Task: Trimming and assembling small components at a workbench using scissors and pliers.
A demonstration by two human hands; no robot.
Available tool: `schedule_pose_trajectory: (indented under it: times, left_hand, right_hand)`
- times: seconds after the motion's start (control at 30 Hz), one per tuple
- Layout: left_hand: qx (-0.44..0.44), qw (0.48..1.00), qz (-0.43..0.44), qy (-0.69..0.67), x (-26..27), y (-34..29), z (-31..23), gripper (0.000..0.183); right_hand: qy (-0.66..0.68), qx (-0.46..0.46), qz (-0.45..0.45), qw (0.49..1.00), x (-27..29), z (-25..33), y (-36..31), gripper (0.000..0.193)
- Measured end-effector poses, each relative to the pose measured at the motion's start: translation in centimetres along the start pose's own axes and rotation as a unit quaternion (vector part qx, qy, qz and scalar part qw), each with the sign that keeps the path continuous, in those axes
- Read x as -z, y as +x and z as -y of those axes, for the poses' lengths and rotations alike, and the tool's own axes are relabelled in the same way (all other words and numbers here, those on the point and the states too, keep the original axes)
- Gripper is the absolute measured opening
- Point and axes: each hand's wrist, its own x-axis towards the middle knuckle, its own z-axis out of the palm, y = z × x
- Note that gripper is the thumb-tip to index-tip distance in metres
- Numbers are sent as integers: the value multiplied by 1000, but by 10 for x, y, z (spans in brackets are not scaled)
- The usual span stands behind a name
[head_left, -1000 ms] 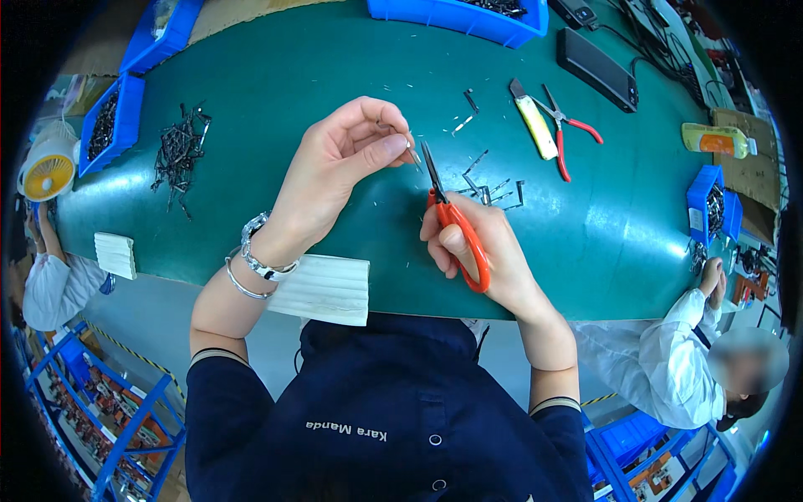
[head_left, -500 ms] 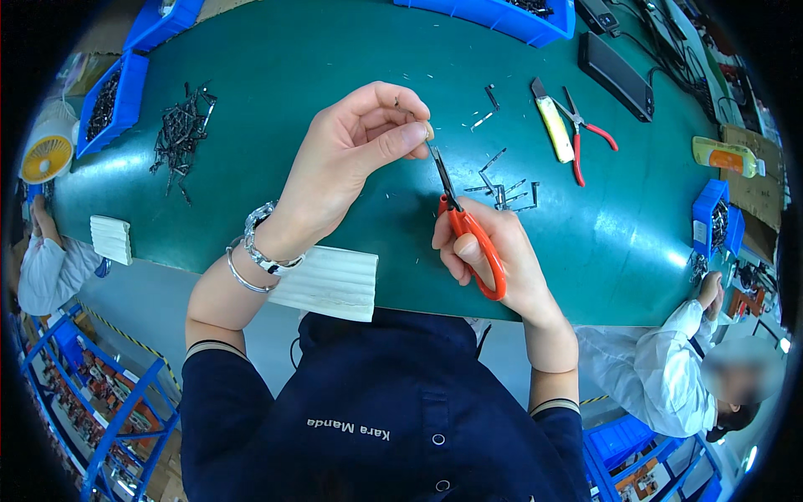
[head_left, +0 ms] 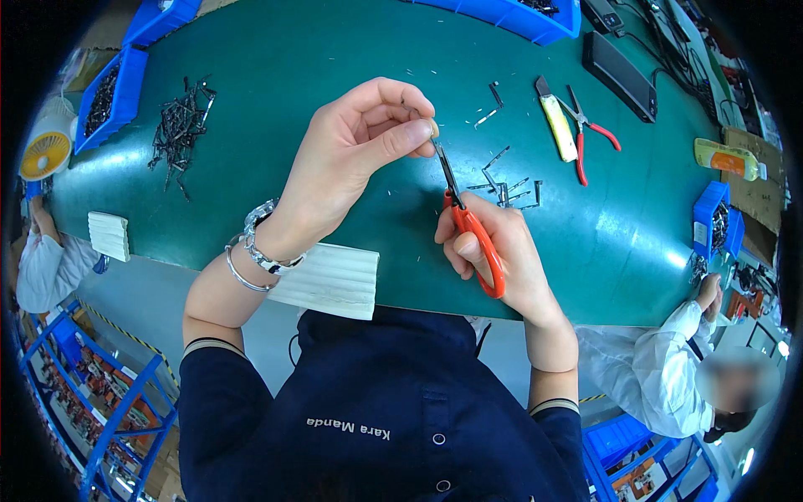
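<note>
My left hand [head_left: 372,138] is raised over the middle of the green table [head_left: 276,109], thumb and forefinger pinching a small dark part that the fingers mostly hide. Scissors with orange-red handles [head_left: 487,256] are gripped in my right hand [head_left: 512,251], its fingers wrapped round the loops. Their narrow blades point up and left, with the tips right at my left fingertips. Just beyond my right hand lies a small group of thin black parts [head_left: 504,194]. A similar black part [head_left: 495,96] sits farther off, with tiny pale clippings scattered around.
On the left are a heap of black parts [head_left: 180,130] and a blue bin [head_left: 109,100]. A yellow-handled cutter [head_left: 556,125], red-handled pliers [head_left: 582,146] and a black flat device [head_left: 619,75] lie right. A ridged white pad [head_left: 326,282] rests under my left forearm. Co-workers sit at both sides.
Both hands keep almost the same pose, with the scissor tips still at my left fingertips. The view has shifted very slightly.
</note>
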Motion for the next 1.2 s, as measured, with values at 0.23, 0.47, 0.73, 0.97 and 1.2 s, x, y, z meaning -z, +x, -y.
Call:
schedule_pose_trajectory:
  times: [0.23,0.47,0.73,0.97,1.2]
  left_hand:
    - [-22,999,0,24,-2,0,2,13]
    - [-52,997,-4,54,-2,1,5,12]
    - [-61,997,-5,37,-1,3,4,11]
    - [-49,998,9,44,2,2,6,9]
    - [-11,1000,23,-5,3,2,7,9]
  right_hand:
    - [-13,8,-34,999,-2,-2,1,39]
    - [-15,5,-40,999,-1,-1,0,41]
    - [-17,-11,-36,999,-1,1,-1,40]
    - [50,-2,-19,999,-1,0,1,46]
    - [83,-1,9,996,2,1,0,48]
